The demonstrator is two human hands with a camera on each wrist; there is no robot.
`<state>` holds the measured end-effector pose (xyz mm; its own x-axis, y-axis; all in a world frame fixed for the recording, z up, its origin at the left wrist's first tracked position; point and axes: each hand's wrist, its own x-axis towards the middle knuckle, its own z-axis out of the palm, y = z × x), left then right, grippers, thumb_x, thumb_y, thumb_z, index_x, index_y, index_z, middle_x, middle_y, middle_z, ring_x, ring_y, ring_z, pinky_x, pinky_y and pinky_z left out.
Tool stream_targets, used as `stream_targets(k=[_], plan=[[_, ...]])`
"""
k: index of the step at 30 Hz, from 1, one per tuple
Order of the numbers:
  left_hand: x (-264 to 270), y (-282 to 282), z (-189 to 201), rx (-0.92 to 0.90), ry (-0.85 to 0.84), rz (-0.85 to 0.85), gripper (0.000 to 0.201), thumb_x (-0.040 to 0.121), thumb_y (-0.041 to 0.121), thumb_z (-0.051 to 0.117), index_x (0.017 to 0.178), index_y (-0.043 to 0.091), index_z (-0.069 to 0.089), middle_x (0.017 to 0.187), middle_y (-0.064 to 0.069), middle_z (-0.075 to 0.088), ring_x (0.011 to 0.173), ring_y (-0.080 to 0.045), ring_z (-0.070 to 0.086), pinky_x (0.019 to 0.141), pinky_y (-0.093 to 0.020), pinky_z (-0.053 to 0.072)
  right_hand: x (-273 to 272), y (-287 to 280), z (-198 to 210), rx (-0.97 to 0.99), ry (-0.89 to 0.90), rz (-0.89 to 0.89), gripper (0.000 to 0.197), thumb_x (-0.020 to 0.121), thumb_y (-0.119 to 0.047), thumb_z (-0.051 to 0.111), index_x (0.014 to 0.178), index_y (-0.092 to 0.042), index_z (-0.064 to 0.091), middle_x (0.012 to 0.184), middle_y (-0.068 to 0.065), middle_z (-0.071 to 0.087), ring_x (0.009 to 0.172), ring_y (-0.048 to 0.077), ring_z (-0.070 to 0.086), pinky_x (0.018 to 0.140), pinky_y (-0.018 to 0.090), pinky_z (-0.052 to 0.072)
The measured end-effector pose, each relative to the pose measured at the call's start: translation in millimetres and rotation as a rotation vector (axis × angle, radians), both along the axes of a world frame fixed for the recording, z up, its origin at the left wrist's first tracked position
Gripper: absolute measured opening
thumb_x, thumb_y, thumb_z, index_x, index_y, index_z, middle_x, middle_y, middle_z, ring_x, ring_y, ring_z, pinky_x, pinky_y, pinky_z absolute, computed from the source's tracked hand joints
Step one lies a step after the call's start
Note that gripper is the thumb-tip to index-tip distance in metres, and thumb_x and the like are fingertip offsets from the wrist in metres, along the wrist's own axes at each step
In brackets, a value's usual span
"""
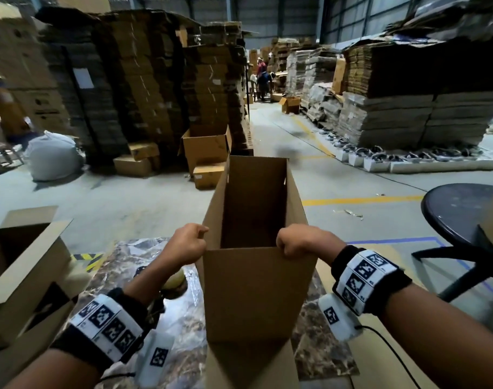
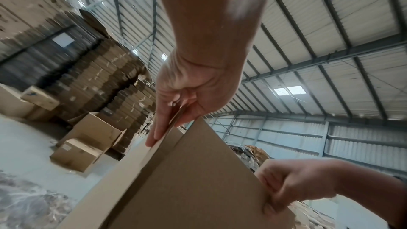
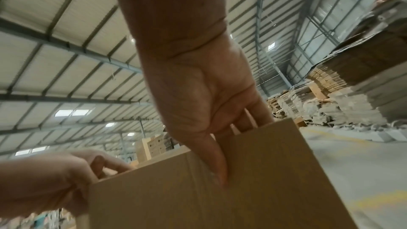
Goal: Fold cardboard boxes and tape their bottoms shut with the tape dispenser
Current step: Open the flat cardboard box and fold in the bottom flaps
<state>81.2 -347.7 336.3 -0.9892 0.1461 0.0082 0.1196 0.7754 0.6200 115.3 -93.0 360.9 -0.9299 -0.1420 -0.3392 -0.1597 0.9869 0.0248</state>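
Cardboard, plain brown and corrugated: a tall box [image 1: 253, 276] stands opened into a square tube above a marble-patterned table [image 1: 181, 327], its long axis tipped away from the person so the open mouth points up and forward down the warehouse aisle. Its lower end hangs down past the near table edge, out of view.

Both hands hold the near top rim at its two corners. The left hand [image 1: 188, 244] pinches the left corner: in the left wrist view the thumb lies on one face and the fingers [image 2: 154, 135] lie pressed together along the other, the wall edge caught between them. The right hand [image 1: 298, 240] grips the right corner (the right wrist view shows it best), thumb flat down the outer face and fingers [image 3: 253, 117] hooked over the rim inside the box, close together.

Under the left forearm a tape dispenser [image 1: 173, 282] lies on the table, mostly hidden, only a yellowish roll showing. At the left a second opened carton [image 1: 23, 265] sits with flaps up. To the right stands a dark round stool [image 1: 461, 209]. Stacks of flattened cartons [image 1: 408, 108] line the grey floor beyond.
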Motion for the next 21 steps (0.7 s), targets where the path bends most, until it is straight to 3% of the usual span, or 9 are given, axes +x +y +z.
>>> stream_targets(k=[3,5,8,12,14,16,18,19,21], plan=[[-2,-10,-7,0.049,-0.018,0.03,0.059,0.083,-0.012,0.039,0.137,0.008,0.056,0.125,-0.016,0.062,0.071,-0.021,0.062,0.05,-0.027,0.048,0,-3,-9,-0.015,0.073,-0.075,0.015,0.089,-0.013,0.053,0.099,-0.019,0.063,0.092,0.002,0.06,0.086,0.024,0.058,0.076,0.037,0.05],[1,-13,-9,0.033,-0.02,0.015,0.061,0.082,-0.013,0.04,0.138,0.008,0.055,0.128,-0.015,0.061,0.083,-0.026,0.066,0.061,-0.032,0.054,-1,-5,-19,-0.037,0.168,-0.16,0.011,0.093,-0.023,0.056,0.102,-0.018,0.059,0.099,0.003,0.064,0.089,0.025,0.06,0.084,0.041,0.052],[7,-10,-16,-0.103,0.044,-0.038,0.062,0.081,-0.007,0.048,0.142,0.007,0.05,0.137,-0.014,0.058,0.121,-0.029,0.057,0.099,-0.038,0.05,2,-9,-43,-0.097,0.353,-0.299,0.036,0.093,-0.042,0.062,0.118,-0.016,0.054,0.118,0.009,0.06,0.11,0.031,0.057,0.087,0.042,0.05],[7,-6,-30,-0.283,0.168,-0.057,0.066,0.081,0.005,0.054,0.146,0.006,0.043,0.124,-0.016,0.065,0.109,-0.028,0.063,0.086,-0.034,0.053,4,-26,-85,-0.126,0.483,-0.303,0.047,0.099,-0.031,0.051,0.142,-0.019,0.038,0.146,0.018,0.034,0.134,0.04,0.034,0.092,0.046,0.047],[4,-10,-39,-0.379,0.157,-0.069,0.067,0.084,0.009,0.054,0.148,0.004,0.037,0.124,-0.018,0.061,0.111,-0.03,0.06,0.086,-0.035,0.051,-3,-39,-107,-0.127,0.412,-0.228,0.061,0.1,-0.027,0.045,0.155,-0.024,0.018,0.162,0.018,0.01,0.147,0.044,0.01,0.109,0.059,0.031],[4,-18,-48,-0.521,0.16,-0.06,0.067,0.087,0.015,0.055,0.149,0.004,0.032,0.136,-0.02,0.049,0.119,-0.035,0.053,0.093,-0.042,0.049,-9,-51,-119,-0.133,0.308,-0.174,0.067,0.099,-0.037,0.045,0.156,-0.029,0.011,0.164,0.014,-0.001,0.149,0.042,0.001,0.114,0.065,0.016],[8,-24,-53,-0.794,0.317,-0.013,0.06,0.087,0.018,0.056,0.144,0.008,0.041,0.151,-0.025,0.03,0.134,-0.043,0.037,0.109,-0.053,0.035,-13,-57,-127,-0.129,0.192,-0.164,0.06,0.099,-0.045,0.044,0.153,-0.03,0.021,0.163,0.014,0.007,0.148,0.041,0.006,0.114,0.064,0.015],[11,-24,-55,-0.937,0.402,0.001,0.057,0.087,0.021,0.057,0.142,0.009,0.046,0.157,-0.026,0.018,0.143,-0.047,0.02,0.116,-0.06,0.017,-16,-58,-128,-0.125,0.153,-0.167,0.056,0.099,-0.046,0.042,0.15,-0.028,0.028,0.161,0.016,0.013,0.146,0.041,0.011,0.113,0.064,0.018],[16,-15,-66,-1.193,0.491,-0.081,0.047,0.092,0.024,0.052,0.137,0.01,0.053,0.161,-0.027,-0.001,0.147,-0.047,-0.011,0.113,-0.065,-0.011,-19,-58,-130,-0.105,0.095,-0.178,0.051,0.099,-0.049,0.04,0.144,-0.025,0.037,0.154,0.018,0.026,0.141,0.042,0.021,0.109,0.064,0.025]])
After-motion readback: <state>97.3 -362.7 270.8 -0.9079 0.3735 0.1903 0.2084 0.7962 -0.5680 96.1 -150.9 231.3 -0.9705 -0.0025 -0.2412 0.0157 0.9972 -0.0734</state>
